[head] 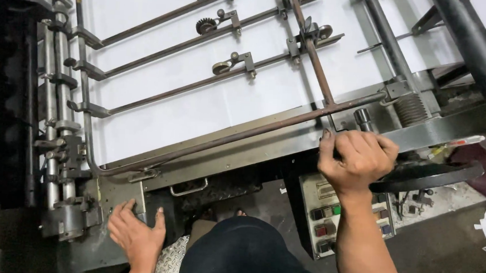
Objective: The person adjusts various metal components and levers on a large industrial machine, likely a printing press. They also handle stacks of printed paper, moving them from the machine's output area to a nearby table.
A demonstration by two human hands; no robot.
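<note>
**Both hands on the sheet-feed machine**

We look down on a large grey metal feed table [242, 148] that fills most of the view, slanting from lower left to upper right. It carries broad white paper sheets [159, 113] lying flat under long rusty brown guide rods [201, 85], each fitted with a small dark roller wheel [221, 68]. The paper will be light, limp and easily creased. The table works as an open tray, and paper is all it holds.

At the right, below the table edge, sits a black round handwheel [431, 175], seen nearly edge-on. We judge it heavy, stiff and slow to turn, and its rim gives the surest hold. Beneath it, a pale grey control box [328, 216] holds rows of small square push-buttons, red, green and dark.

Our right hand [358, 159] is curled into a tight fist at the table's front edge, just beside the handwheel. It seems to clasp a rod or handle there, but the fingers hide what is inside, so we cannot tell what it grips. Our left hand [133, 231] lies flat and spread on a worn grey metal plate [122, 193] at the machine's lower left corner, pressing on it and gripping nothing.
</note>
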